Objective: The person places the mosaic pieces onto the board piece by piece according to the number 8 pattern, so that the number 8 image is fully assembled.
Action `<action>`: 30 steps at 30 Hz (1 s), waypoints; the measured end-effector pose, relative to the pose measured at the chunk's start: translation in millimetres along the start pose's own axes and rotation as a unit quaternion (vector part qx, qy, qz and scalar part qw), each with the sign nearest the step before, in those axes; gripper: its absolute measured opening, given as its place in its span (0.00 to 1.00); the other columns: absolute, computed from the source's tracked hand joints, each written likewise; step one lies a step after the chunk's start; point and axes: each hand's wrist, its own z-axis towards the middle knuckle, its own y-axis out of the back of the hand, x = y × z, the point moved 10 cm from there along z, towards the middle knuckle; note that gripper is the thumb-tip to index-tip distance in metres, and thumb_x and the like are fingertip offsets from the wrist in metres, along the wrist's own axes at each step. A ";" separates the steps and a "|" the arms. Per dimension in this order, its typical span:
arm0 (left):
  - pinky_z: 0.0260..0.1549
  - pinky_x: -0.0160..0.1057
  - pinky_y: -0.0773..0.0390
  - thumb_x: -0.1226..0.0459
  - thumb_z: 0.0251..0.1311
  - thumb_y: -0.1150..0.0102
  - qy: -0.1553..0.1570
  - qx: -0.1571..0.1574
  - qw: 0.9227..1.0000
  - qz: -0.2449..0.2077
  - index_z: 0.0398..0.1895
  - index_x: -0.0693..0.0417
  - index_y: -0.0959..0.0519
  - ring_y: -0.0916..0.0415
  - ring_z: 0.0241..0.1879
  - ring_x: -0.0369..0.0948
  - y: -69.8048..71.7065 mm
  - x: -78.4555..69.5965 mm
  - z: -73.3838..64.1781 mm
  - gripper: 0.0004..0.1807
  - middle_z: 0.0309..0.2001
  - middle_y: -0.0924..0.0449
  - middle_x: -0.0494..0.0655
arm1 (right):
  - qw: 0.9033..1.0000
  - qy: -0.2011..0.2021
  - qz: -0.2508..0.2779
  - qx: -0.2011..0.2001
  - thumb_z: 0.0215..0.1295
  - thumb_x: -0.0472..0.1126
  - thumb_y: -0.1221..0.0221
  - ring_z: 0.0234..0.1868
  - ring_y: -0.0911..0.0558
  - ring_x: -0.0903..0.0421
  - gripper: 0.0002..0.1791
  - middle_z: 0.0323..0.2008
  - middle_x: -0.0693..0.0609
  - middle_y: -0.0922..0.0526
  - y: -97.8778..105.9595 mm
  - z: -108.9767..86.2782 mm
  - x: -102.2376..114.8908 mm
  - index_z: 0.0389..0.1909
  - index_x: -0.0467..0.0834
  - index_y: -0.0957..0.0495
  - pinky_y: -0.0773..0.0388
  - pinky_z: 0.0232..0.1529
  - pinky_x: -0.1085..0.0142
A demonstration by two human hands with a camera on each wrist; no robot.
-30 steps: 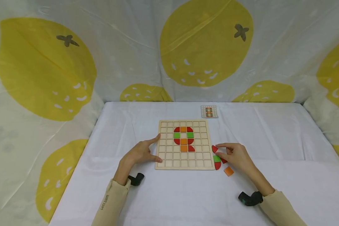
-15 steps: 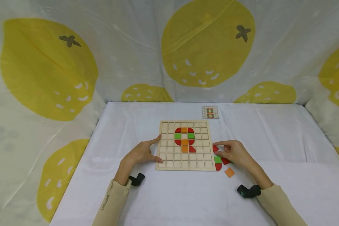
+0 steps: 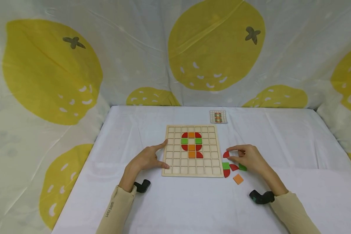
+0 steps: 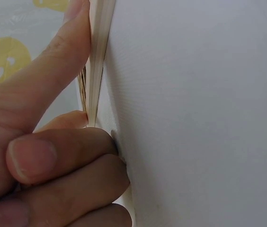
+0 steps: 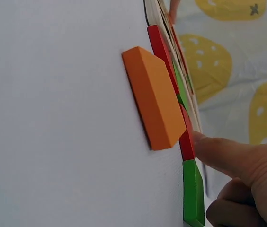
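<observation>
A wooden grid board (image 3: 178, 165) lies on the white cloth, with red quarter-circle, orange square and green square tiles set in its cells. My left hand (image 3: 146, 158) rests at its left edge, index finger and thumb spread and touching the rim; the other fingers curl below in the left wrist view. Right of the board, my right hand (image 3: 250, 159) pinches a red quarter-circle tile (image 3: 226, 154) between thumb and index finger, low over the cloth. Nearby lie a green square tile (image 3: 225, 165), two red quarter-circle tiles (image 3: 234, 167), an orange square tile (image 5: 152, 99) and another green tile (image 5: 192, 194).
A small pattern card (image 3: 218, 117) lies behind the board's right corner, showing a similar coloured figure. A curtain with lemon prints (image 3: 216, 45) rises behind the table (image 3: 266, 130). A black device (image 3: 261, 197) sits at each wrist.
The red quarter-circle tile by the right fingertips has turned and shifted slightly right, away from the board. More of the green tile under the right hand shows. The left hand stays on the board.
</observation>
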 end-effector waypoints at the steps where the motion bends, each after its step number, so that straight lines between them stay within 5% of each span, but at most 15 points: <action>1: 0.29 0.38 0.38 0.50 0.45 0.17 0.000 -0.001 1.000 0.000 0.83 0.36 0.47 0.42 0.24 0.38 0.2 -0.3 0.3 0.63 0.22 0.39 0.39 | 1.000 0.000 0.003 0.002 0.57 0.41 0.24 0.18 0.42 0.62 0.17 0.15 0.57 0.41 -0.1 0.0 -0.8 0.48 0.45 0.10 0.46 0.22 0.70; 14: 0.30 0.39 0.38 0.49 0.45 0.17 0.003 -0.002 1.000 0.007 0.83 0.35 0.47 0.41 0.26 0.39 0.2 0.4 2.0 0.63 0.24 0.37 0.41 | 0.997 -0.020 0.060 -0.034 0.57 0.43 0.24 0.19 0.44 0.63 0.17 0.16 0.58 0.45 8.0 4.1 4.3 0.47 0.42 0.11 0.46 0.21 0.68; 30: 0.28 0.39 0.40 0.50 0.46 0.17 -0.006 0.001 1.000 0.005 0.83 0.37 0.46 0.43 0.24 0.38 0.0 -1.8 0.9 0.63 0.22 0.40 0.40 | 0.995 0.011 0.101 0.017 0.59 0.44 0.25 0.20 0.42 0.59 0.15 0.15 0.57 0.43 -52.6 28.6 86.1 0.47 0.44 0.10 0.47 0.22 0.70</action>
